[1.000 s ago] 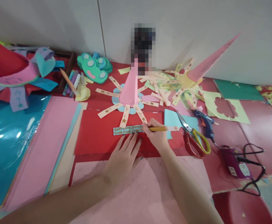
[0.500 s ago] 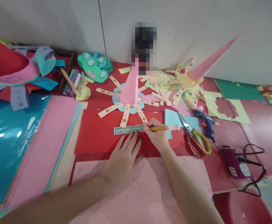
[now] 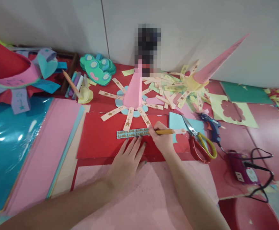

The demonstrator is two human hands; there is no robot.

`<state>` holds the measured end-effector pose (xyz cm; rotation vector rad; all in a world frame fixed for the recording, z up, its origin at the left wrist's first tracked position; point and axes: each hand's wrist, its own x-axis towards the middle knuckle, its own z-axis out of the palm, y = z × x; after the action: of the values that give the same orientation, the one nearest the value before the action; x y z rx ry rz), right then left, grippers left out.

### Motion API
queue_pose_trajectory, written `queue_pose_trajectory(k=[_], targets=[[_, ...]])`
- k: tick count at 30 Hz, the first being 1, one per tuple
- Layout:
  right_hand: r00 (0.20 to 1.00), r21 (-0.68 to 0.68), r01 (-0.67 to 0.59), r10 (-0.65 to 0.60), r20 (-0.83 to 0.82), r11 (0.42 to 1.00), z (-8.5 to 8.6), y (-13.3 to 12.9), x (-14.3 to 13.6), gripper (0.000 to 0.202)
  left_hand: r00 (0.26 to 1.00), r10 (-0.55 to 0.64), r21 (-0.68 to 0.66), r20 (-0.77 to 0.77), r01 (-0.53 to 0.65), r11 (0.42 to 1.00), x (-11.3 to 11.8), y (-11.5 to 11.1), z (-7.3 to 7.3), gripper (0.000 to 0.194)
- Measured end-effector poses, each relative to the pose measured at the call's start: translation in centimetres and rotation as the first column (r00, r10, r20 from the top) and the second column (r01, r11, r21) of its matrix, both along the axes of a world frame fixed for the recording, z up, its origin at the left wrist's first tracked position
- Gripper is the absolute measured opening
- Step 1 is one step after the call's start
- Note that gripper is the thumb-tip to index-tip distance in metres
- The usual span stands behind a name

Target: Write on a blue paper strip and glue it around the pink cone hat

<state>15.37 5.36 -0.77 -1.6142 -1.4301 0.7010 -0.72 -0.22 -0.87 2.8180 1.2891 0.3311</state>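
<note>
A red bench [image 3: 266, 127] runs along a pale grey wall [image 3: 201, 22], crowded with craft paper. The blue strip [image 3: 125, 135], written over in gold, lies on a red sheet [image 3: 95, 140] at the middle of the bench. Reckoned from the strip, a pink cone [image 3: 132, 94] with lettered paper arms stands at twelve o'clock, green frogs [image 3: 97, 70] at eleven, and a big red cone [image 3: 8, 62] at ten. A second pink cone [image 3: 216, 68] leans at two o'clock above loose paper strips. The scissors [image 3: 203, 145] and glue gun [image 3: 211, 127] are at three, glossy blue sheets [image 3: 7, 156] near nine, and a pale pink sheet [image 3: 141, 195] at six. The left hand [image 3: 127, 156] lies flat, grasping nothing, its fingers [image 3: 129, 147] slightly spread on the red sheet, the tips at the strip's lower edge. The right hand [image 3: 162, 139] pinches a gold pen [image 3: 165, 131] at the strip's three-o'clock end, the barrel pointing towards three; its fingers hide the tip.
</note>
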Motion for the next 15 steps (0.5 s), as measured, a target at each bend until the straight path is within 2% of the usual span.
queue_pose_trajectory(k=[6,15], targets=[[1.0,-0.013,0.017,-0.017,-0.019,1.0,0.05,-0.03,-0.02,0.034,1.0,0.006,-0.048,0.005,-0.005,0.999,0.05,0.01,0.05,0.044],[1.0,0.012,0.012,-0.012,0.014,1.0,-0.45,0.03,0.04,0.033,1.0,-0.004,0.025,-0.004,0.004,1.0,0.04,0.13,0.11,0.043]])
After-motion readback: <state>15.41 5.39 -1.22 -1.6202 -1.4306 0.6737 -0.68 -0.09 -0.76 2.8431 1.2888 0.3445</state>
